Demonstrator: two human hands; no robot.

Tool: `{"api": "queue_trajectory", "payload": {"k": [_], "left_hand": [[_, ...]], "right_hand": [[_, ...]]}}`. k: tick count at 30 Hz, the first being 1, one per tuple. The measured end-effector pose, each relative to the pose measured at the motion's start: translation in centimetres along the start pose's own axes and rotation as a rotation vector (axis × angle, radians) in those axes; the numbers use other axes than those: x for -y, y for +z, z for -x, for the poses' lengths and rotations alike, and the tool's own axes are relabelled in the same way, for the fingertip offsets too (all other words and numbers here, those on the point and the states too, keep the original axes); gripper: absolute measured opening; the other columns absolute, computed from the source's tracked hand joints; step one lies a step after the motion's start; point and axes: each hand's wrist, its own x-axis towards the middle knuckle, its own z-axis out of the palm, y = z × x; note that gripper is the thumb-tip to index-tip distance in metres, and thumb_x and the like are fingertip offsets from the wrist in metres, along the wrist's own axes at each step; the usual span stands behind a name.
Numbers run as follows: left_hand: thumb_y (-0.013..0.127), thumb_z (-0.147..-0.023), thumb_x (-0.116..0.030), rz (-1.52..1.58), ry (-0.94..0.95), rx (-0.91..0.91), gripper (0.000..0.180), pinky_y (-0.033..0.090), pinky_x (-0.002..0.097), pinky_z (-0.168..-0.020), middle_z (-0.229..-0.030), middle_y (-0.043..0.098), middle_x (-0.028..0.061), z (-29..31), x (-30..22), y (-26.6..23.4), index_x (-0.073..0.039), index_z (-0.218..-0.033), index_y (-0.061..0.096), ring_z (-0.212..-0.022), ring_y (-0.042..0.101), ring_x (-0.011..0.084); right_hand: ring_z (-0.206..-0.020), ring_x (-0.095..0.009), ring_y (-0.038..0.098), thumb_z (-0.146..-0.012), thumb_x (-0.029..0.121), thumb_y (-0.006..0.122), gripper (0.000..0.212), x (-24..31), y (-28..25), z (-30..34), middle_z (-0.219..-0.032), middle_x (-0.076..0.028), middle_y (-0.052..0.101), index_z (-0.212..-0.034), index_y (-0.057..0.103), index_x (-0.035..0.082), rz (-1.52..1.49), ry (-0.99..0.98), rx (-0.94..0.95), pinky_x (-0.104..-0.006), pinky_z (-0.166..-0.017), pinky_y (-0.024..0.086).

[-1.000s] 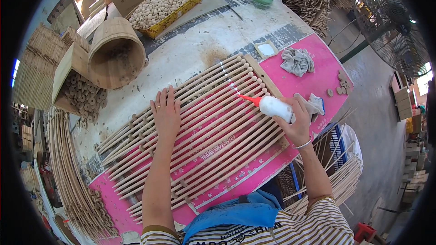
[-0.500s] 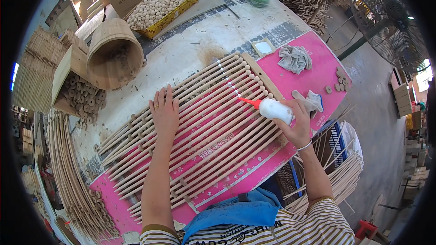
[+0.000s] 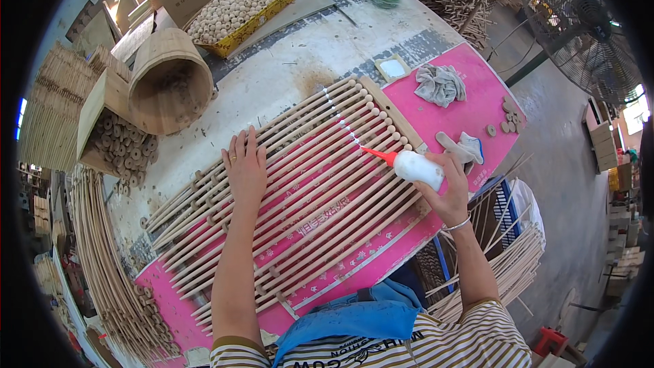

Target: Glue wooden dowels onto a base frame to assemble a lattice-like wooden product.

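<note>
Many slim wooden rods (image 3: 320, 221) lie side by side in a slanting row, several with small wooden balls (image 3: 383, 123) at their right ends beside a wooden bar (image 3: 388, 110). My left hand (image 3: 246, 167) rests flat on the rods, fingers stretched out. In my right hand (image 3: 447, 192) is a white squeeze bottle (image 3: 418, 171), tilted so its red nozzle (image 3: 379, 155) points left at the rods. From the far rods to near the nozzle tip runs a line of white dabs (image 3: 340, 117), apparently glue.
A pink sheet (image 3: 417, 110) lies under the rods, bearing crumpled grey gloves (image 3: 440, 86) and wooden rings (image 3: 509, 123). Farther left are a wooden tub (image 3: 170, 85) and a yellow box of balls (image 3: 255, 26). A fan (image 3: 579, 20) stands at right.
My right hand has shifted slightly right and nearer to me with the bottle, its nozzle tip now over rods closer to me. My left hand stays on the rods.
</note>
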Motion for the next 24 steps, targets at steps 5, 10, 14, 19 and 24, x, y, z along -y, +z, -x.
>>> {"api": "queue_trajectory", "payload": {"k": [5, 10, 14, 19, 24], "left_hand": [[0.045, -0.111, -0.034, -0.017, 0.003, -0.001, 0.053, 0.024, 0.0564, -0.126, -0.157, 0.047, 0.0121, 0.0, 0.0, 0.1, -0.016, -0.16, 0.04, -0.149, 0.038, 0.032], [0.045, -0.111, -0.034, -0.005, -0.005, 0.006, 0.053, 0.023, 0.056, -0.126, -0.156, 0.047, 0.0124, 0.0, -0.1, -0.2, -0.016, -0.16, 0.04, -0.149, 0.038, 0.032], [0.045, -0.111, -0.035, 0.002, -0.004, 0.012, 0.053, 0.023, 0.0557, -0.126, -0.157, 0.046, 0.0123, 0.0, -0.1, -0.2, -0.017, -0.16, 0.04, -0.15, 0.037, 0.032], [0.044, -0.111, -0.034, 0.001, -0.008, 0.021, 0.052, 0.022, 0.0553, -0.126, -0.158, 0.045, 0.0118, 0.0, -0.2, -0.3, -0.017, -0.16, 0.04, -0.15, 0.037, 0.0318], [0.045, -0.111, -0.034, 0.009, -0.005, 0.015, 0.052, 0.022, 0.0554, -0.126, -0.157, 0.046, 0.0117, 0.0, 0.0, -0.2, -0.017, -0.16, 0.04, -0.15, 0.037, 0.0318]], "right_hand": [[-0.101, -0.032, 0.063, -0.07, 0.011, 0.086, 0.053, 0.0, -0.2, 0.3, -0.112, -0.014, 0.064, -0.119, 0.067, 0.003, -0.012, 0.031, 0.027, -0.0403, -0.089, 0.05], [-0.103, -0.032, 0.064, -0.071, 0.01, 0.086, 0.052, 0.2, -0.7, 0.8, -0.114, -0.014, 0.065, -0.119, 0.067, 0.004, -0.032, 0.051, 0.001, -0.0399, -0.09, 0.051], [-0.102, -0.032, 0.064, -0.071, 0.01, 0.087, 0.054, 0.1, -0.7, 1.3, -0.114, -0.014, 0.065, -0.12, 0.067, 0.005, -0.029, 0.045, -0.009, -0.0391, -0.089, 0.052], [-0.101, -0.032, 0.065, -0.07, 0.01, 0.087, 0.054, 0.0, -0.8, 1.7, -0.112, -0.014, 0.065, -0.12, 0.067, 0.005, -0.01, 0.039, -0.003, -0.0388, -0.088, 0.052], [-0.1, -0.032, 0.066, -0.071, 0.011, 0.087, 0.054, 0.4, -0.9, 1.9, -0.11, -0.013, 0.065, -0.12, 0.067, 0.005, -0.057, 0.064, 0.011, -0.0384, -0.087, 0.052]]}}
